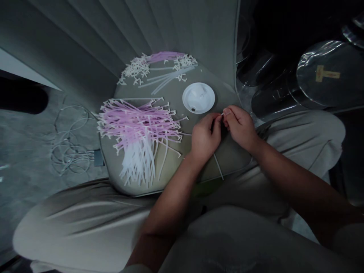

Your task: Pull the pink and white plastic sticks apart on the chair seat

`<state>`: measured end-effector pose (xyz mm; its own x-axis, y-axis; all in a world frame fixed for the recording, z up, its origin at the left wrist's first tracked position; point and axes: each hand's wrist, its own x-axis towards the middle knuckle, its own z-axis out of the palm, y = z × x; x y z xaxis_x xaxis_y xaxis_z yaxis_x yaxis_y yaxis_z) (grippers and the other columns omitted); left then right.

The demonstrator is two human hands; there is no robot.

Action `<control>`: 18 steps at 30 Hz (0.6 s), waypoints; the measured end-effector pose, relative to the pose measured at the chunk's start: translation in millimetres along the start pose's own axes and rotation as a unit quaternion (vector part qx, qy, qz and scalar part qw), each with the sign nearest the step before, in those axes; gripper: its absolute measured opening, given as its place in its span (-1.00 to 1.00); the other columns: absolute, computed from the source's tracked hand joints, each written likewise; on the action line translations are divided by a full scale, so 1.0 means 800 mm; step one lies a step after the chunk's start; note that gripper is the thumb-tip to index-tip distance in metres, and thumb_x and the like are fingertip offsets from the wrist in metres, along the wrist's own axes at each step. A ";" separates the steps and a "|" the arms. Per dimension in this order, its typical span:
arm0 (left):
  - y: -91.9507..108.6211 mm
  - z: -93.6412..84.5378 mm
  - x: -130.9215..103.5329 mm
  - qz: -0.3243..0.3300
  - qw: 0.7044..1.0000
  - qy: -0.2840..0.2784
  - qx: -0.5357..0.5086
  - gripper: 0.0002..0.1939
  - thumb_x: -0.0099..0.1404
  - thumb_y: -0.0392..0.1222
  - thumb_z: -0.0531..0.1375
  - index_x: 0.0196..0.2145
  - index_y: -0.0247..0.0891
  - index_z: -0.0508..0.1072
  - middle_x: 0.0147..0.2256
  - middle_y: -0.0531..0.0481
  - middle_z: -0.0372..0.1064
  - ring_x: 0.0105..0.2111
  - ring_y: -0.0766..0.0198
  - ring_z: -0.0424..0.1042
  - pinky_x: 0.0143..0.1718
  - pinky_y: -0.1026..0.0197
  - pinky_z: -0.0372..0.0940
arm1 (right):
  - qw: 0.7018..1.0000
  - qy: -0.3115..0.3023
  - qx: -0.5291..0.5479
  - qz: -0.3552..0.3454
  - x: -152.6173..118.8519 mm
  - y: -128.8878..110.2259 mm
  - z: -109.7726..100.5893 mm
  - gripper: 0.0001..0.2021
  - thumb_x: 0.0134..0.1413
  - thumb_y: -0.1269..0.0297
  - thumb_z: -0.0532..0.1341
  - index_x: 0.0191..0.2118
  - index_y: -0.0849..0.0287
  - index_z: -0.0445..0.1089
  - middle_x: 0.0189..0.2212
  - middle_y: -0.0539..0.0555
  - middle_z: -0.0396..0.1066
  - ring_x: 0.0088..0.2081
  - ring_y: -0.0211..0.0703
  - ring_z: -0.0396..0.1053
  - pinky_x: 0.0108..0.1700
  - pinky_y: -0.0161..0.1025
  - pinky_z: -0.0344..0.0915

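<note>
My left hand (pixel 206 136) and my right hand (pixel 241 127) meet at the fingertips over the right part of a grey padded seat. Both are closed in a pinch, and a small white piece (pixel 222 114) shows between them. Its exact kind is too small to tell. A thin pale tube (pixel 218 167) sticks out below my left hand; its upper end is hidden. Just beyond my fingers stands a shallow white dish (pixel 206 107) with a whitish lump and a small dark spot in it.
Left on the seat (pixel 170 178) lies a pile of pink tubes (pixel 136 119) with white T-shaped ends, over plain white tubes (pixel 139 163). More white connectors (pixel 136 70) lie by the backrest. Shiny metal cylinders (pixel 284 91) stand right; tangled cables (pixel 69 151) lie on the floor.
</note>
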<state>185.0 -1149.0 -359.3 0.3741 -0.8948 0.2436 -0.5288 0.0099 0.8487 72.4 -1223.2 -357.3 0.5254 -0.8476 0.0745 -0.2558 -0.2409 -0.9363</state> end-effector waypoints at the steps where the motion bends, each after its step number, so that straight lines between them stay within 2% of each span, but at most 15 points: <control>1: 0.000 0.000 0.000 0.001 1.000 0.001 0.001 -0.79 0.43 -0.18 0.08 -0.21 -0.28 0.50 -0.30 -0.04 0.54 -0.29 0.31 0.50 -0.24 0.30 0.31 | 1.000 0.000 -0.001 -0.001 0.000 0.000 0.000 -0.58 0.32 -0.05 0.00 -0.49 0.12 0.16 -0.57 -0.08 0.15 -0.51 -0.31 0.11 -0.43 -0.26 0.07; 18: -0.002 0.000 -0.001 -0.003 1.000 -0.014 0.020 -0.77 0.44 -0.16 0.06 -0.20 -0.27 0.49 -0.28 -0.07 0.54 -0.28 0.27 0.49 -0.22 0.25 0.32 | 0.999 -0.007 -0.037 -0.001 0.002 -0.003 -0.001 -0.58 0.33 -0.01 0.00 -0.50 0.12 0.14 -0.59 -0.08 0.13 -0.51 -0.31 0.10 -0.43 -0.25 0.04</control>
<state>185.7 -1148.1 -361.1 0.3561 -0.9068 0.2254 -0.5577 -0.0128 0.8300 73.3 -1224.0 -355.1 0.5365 -0.8409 0.0708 -0.3142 -0.2769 -0.9081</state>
